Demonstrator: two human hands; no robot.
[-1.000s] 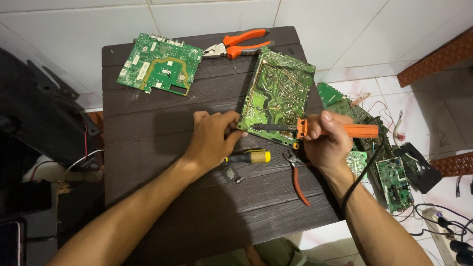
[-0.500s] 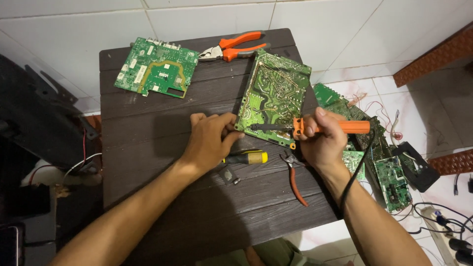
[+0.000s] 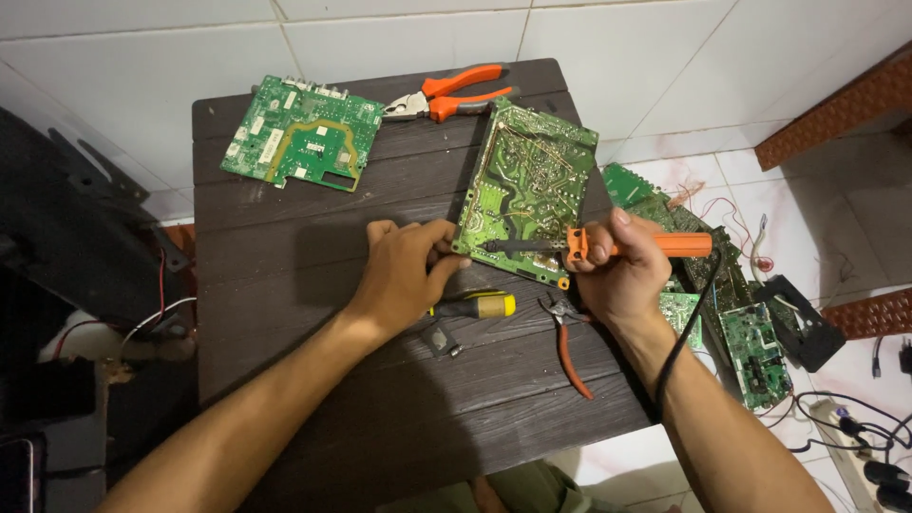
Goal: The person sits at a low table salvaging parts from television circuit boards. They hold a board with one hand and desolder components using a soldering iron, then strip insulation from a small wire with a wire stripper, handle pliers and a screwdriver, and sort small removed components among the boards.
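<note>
Head view — what are the hands doing?
— Right hand (image 3: 622, 275) grips tight an orange-handled soldering iron (image 3: 608, 247); left hand (image 3: 404, 275) pinches the big green circuit board (image 3: 527, 190) on the dark wooden table (image 3: 285, 247).

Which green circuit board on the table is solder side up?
The board by the hands, under the soldering iron: bare traces up. The far-left board shows components.
</note>
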